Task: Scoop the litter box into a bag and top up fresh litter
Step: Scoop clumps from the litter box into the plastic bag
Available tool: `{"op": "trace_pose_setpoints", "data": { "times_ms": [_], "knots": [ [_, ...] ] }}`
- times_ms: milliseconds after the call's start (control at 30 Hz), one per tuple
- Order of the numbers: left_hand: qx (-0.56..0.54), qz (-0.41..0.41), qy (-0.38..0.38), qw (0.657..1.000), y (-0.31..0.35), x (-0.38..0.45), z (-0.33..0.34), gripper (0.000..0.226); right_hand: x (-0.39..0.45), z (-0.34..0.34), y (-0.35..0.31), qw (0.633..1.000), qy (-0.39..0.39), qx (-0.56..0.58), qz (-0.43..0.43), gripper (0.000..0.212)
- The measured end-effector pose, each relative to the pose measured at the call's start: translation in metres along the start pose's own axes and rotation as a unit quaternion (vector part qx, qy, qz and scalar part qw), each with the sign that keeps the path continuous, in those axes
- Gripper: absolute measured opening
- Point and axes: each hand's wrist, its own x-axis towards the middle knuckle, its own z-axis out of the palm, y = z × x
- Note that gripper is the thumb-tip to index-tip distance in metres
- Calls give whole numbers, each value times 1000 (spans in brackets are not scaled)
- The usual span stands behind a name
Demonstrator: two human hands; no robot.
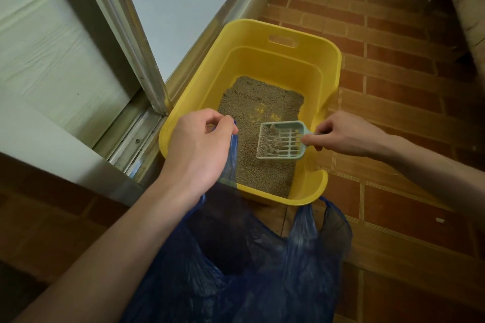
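I am observing the right hand [346,134] gripping the slotted scoop [282,140] above the litter [262,105] in the yellow litter box [328,60]; the left hand [199,144] is pinching the blue plastic bag [262,270].

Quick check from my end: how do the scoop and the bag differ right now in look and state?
The scoop is pale green, rigid slotted plastic; the bag is dark blue, thin and crumpled. The scoop hangs over the litter inside the yellow box with some litter in it; the bag sags open outside the box's near edge. The right hand pinches the scoop's handle; the left hand grips the bag.
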Motion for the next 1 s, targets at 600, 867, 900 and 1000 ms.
{"op": "trace_pose_setpoints", "data": {
  "times_ms": [600,867,900,1000],
  "knots": [
    [12,23,-14,1000,11,-8,21,26,-58,-4,-1,992,30,87,80,56],
    [16,26,-24,999,20,-21,23,26,-81,-2,-5,980,74,166,85,54],
    [14,26,-24,999,22,-22,22,26,-85,-4,-6,978,76,177,84,53],
    [11,26,-25,999,24,-24,22,25,-96,-8,-13,972,72,207,85,52]
  ]
}}
